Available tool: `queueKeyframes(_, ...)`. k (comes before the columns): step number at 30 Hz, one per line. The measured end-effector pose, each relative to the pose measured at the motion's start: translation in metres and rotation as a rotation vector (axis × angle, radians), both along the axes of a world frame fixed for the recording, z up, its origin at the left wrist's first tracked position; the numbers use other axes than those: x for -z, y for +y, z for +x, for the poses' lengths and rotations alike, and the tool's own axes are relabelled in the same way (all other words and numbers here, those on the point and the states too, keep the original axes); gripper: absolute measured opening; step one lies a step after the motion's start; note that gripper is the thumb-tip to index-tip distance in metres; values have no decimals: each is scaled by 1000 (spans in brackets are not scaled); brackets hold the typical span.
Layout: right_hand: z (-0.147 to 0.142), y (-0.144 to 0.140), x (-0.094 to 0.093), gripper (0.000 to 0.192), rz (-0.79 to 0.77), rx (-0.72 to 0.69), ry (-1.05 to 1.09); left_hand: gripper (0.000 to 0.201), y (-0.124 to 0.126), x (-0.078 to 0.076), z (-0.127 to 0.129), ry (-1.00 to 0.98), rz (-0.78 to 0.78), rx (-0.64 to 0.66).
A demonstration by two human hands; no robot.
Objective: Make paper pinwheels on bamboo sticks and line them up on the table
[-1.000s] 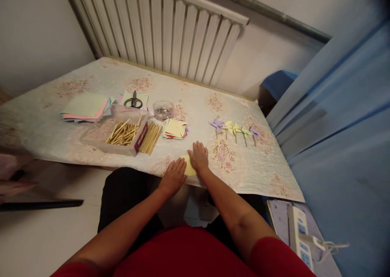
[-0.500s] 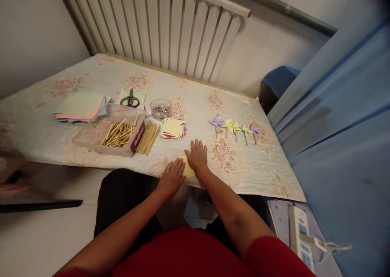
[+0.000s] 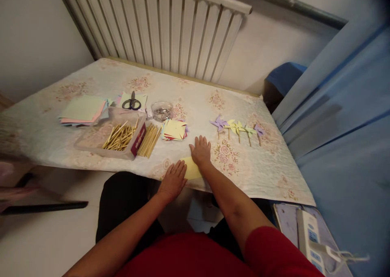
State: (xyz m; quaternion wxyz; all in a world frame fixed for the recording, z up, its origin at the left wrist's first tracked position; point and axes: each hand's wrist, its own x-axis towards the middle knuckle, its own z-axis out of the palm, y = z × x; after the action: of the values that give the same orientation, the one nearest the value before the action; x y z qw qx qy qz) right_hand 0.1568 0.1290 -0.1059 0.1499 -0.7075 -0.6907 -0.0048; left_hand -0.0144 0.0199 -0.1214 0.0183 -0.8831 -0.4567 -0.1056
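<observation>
At the left, a plastic box (image 3: 99, 151) holds sticks (image 3: 120, 137); to its right sit small cut papers (image 3: 175, 128), on the far side of my left hand (image 3: 174, 180). That hand lies flat at the left edge of the yellow paper (image 3: 191, 169), fingers straight, clamped on nothing. The paper rests near me, between my hands; I judge I'm pressing it flat, and the next move calls for keeping it steady. My right hand (image 3: 201, 151), fingers slightly apart, covers its far right part, left of the pinwheels (image 3: 236, 126).
</observation>
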Motion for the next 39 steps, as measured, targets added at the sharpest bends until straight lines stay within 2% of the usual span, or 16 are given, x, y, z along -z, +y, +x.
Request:
queueKeyframes(4, 9, 7, -1, 52, 47, -7, 52, 52, 1, 2, 0, -1, 10, 2)
queueKeyframes(8, 19, 5, -1, 50, 21, 35, 174, 52, 1, 1, 0, -11, 11, 2)
queueKeyframes(11, 25, -9, -2, 51, 5, 38, 286, 51, 1, 0, -1, -37, 14, 9)
queueKeyframes(15, 32, -44, -7, 55, -3, 28, 360, 51, 4, -3, -1, -78, 2, -13)
queueKeyframes(17, 34, -65, -10, 54, 21, -59, 295, 50, 9, -9, 0, -108, 7, -52)
queueKeyframes(19, 33, -85, -12, 54, 52, -248, 169, 49, 15, -16, 4, -148, 26, -72)
queueKeyframes(21, 30, -102, -11, 56, 46, -415, 48, 49, 22, -24, 11, -190, 45, -57)
queueKeyframes(23, 26, -115, -6, 62, 32, -490, -30, 49, 30, -29, 23, -217, 53, -20)
queueKeyframes(27, 20, -126, 4, 73, 5, -537, -98, 48, 45, -25, 47, -180, 22, 54)
queueKeyframes(30, 19, -128, 8, 78, 15, -542, -120, 48, 53, -15, 57, -112, -27, 16)
queueKeyframes(33, 19, -127, 10, 80, 41, -543, -115, 49, 58, -10, 56, -73, -55, 2)
queueKeyframes(39, 17, -127, 13, 78, 57, -510, -85, 53, 65, -16, 45, -81, -56, 36)
